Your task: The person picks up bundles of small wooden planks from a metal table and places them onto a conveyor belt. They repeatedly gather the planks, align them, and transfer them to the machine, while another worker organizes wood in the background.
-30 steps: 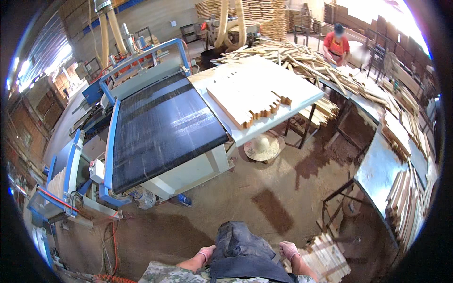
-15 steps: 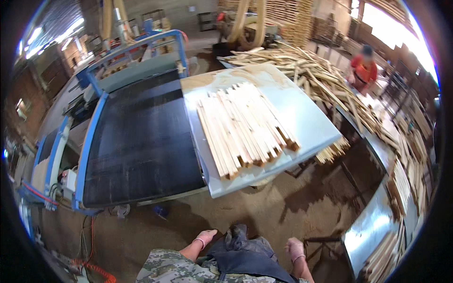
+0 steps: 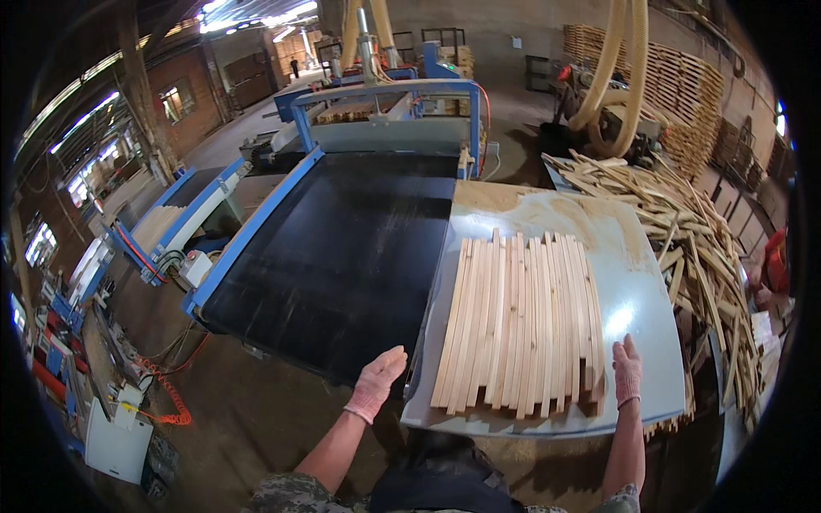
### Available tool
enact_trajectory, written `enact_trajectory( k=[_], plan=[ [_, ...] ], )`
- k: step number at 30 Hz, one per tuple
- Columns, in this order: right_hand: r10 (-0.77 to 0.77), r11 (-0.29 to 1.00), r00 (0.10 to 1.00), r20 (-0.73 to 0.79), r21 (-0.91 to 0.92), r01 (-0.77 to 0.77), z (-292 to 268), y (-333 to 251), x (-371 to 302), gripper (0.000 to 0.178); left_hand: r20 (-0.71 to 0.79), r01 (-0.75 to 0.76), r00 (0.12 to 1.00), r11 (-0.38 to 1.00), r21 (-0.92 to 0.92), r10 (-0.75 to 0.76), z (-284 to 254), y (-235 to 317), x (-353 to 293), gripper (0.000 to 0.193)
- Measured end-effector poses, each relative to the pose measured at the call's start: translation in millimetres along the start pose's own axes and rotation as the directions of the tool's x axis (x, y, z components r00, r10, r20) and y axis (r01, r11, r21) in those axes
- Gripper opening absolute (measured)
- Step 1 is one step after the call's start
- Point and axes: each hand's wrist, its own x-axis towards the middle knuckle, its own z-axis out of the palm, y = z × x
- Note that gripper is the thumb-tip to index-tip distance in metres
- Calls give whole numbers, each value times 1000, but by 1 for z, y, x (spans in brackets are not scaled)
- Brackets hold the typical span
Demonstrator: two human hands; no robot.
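My left hand [image 3: 379, 383], in a pinkish work glove, is in the air at the conveyor's near right corner, left of the table. It is empty, its fingers stretched forward. My right hand [image 3: 627, 371], gloved alike, hovers over the table's right part, beside the sticks, fingers extended and nothing held. Between my hands lies a row of pale wooden sticks [image 3: 522, 321], side by side with uneven near ends. They rest on a smooth light grey tabletop [image 3: 637, 299]. Neither hand visibly touches the sticks.
Left of the table is a wide black conveyor belt [image 3: 333, 248] in a blue frame [image 3: 256, 244]. A heap of loose wood strips [image 3: 705, 274] borders the table's right. Stacked wood [image 3: 684, 81] stands behind. A coiled orange hose [image 3: 175, 398] hangs lower left. A person in red [image 3: 776, 261] is at far right.
Both hands have risen from low by my body to the table's near side, the right now above the tabletop. The view has swung left, so the conveyor and sticks appear further right.
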Motion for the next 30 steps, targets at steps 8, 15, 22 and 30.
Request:
enact_trajectory(
  k=[8,15,22,30],
  plan=[
    [131,808,977,167,-589,-7,83,-84,85,62,6,-93,994,798,596,111,81,-16,75,90],
    [131,774,989,70,-631,-57,135,-9,87,64,151,-240,970,640,730,191,83,-55,107,89],
    [62,812,975,215,-579,76,252,-93,24,48,118,-205,973,500,841,199,-51,60,150,93],
    [190,894,864,467,-446,44,542,-138,-124,42,-84,28,979,290,957,184,-329,114,228,83]
  ],
)
